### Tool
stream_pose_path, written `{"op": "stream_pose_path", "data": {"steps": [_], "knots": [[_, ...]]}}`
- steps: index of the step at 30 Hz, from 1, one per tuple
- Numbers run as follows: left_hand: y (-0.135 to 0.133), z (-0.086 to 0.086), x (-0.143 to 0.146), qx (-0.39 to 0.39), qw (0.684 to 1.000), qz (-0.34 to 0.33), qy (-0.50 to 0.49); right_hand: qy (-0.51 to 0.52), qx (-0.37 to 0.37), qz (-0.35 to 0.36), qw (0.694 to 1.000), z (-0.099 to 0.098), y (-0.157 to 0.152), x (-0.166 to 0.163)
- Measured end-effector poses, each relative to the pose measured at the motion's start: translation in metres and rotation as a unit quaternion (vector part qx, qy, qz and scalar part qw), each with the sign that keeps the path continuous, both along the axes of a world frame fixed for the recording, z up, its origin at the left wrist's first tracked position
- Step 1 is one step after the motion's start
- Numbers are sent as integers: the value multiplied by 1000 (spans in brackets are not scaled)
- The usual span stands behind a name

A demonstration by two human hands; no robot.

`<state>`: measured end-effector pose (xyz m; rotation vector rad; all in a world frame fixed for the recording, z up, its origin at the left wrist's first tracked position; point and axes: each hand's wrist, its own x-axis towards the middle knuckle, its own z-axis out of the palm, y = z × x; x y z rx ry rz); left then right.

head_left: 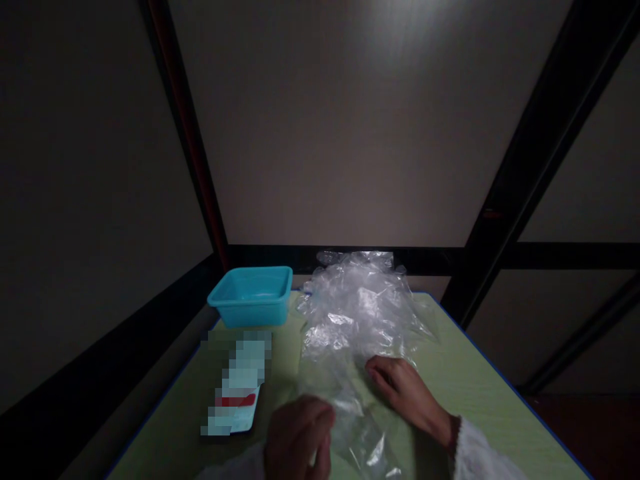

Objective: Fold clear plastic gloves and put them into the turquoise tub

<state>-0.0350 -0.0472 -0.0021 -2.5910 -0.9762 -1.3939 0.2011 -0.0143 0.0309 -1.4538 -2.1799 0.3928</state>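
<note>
A heap of crumpled clear plastic bags [360, 300] lies at the back of the table. One clear plastic bag [353, 420] stretches from the heap toward the front, between my hands. My left hand [300, 437], slightly blurred, is low in the view at this bag's left edge, its fingers curled and closed on the film. On the other side, my right hand [407, 393] rests beside the bag just in front of the heap, its fingers curled inward. What those fingers hold, if anything, is hidden.
A turquoise plastic basin [250, 303] stands at the table's back left corner. In front of it lies a phone [243, 383] with a blurred-out screen. The pale green table [465, 393] has a blue edge and meets a panelled wall behind.
</note>
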Motion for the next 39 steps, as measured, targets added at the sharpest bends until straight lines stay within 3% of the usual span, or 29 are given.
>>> {"op": "stream_pose_path", "data": {"steps": [2, 5, 12, 21, 24, 28, 30, 32, 39], "knots": [[11, 17, 5, 12, 1000, 1, 24, -8, 3, -4, 1000, -3, 1, 1], [19, 30, 15, -39, 995, 5, 92, -12, 11, 4, 1000, -6, 5, 1], [5, 26, 26, -191, 972, -39, 131, -56, 37, 30, 997, -12, 32, -11], [5, 16, 26, -156, 981, -53, 107, -104, 36, -3, 994, -15, 91, -32], [6, 21, 25, -142, 987, -31, 74, -101, 37, -7, 994, -17, 103, -32], [25, 37, 31, -168, 985, 25, 45, -85, 43, 10, 995, -18, 110, -30], [42, 38, 38, -186, 976, 61, 94, -76, 47, 23, 996, -17, 110, -29], [58, 34, 46, -204, 962, 83, 160, -69, 50, 35, 996, -15, 108, -28], [95, 20, 62, -216, 943, 139, 213, -81, 52, 73, 993, -5, 95, -22]]}}
